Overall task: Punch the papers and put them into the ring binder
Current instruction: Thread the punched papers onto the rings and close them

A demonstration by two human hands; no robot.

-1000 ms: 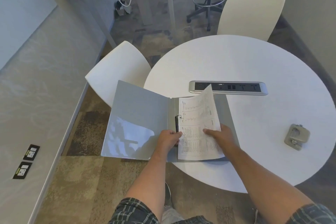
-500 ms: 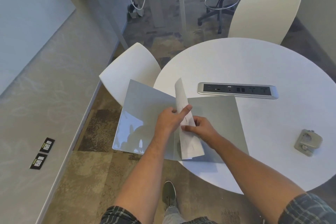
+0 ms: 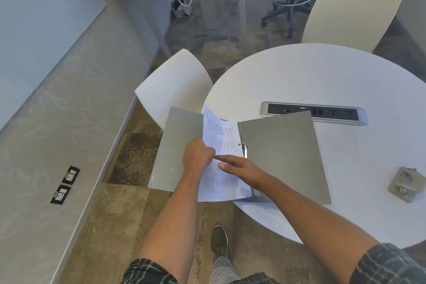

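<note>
One ring binder [image 3: 283, 157] lies open, its left cover hanging past the edge of the round surface [image 3: 322, 80]. The left hand [image 3: 198, 159] has its grip curled onto the left edge of the papers [image 3: 221, 163], which lie over the binder's left half beside the rings [image 3: 244, 146]. The right hand [image 3: 239, 167] presses them with loosely straight fingers. Filing seems the step in hand; next the sheets likely need flattening and the cover closing. One punch [image 3: 406, 183] sits far right.

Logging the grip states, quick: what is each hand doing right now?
Left hand: curled, gripping the papers at their left edge.
Right hand: open, fingers straight, pressing on the papers.
</note>
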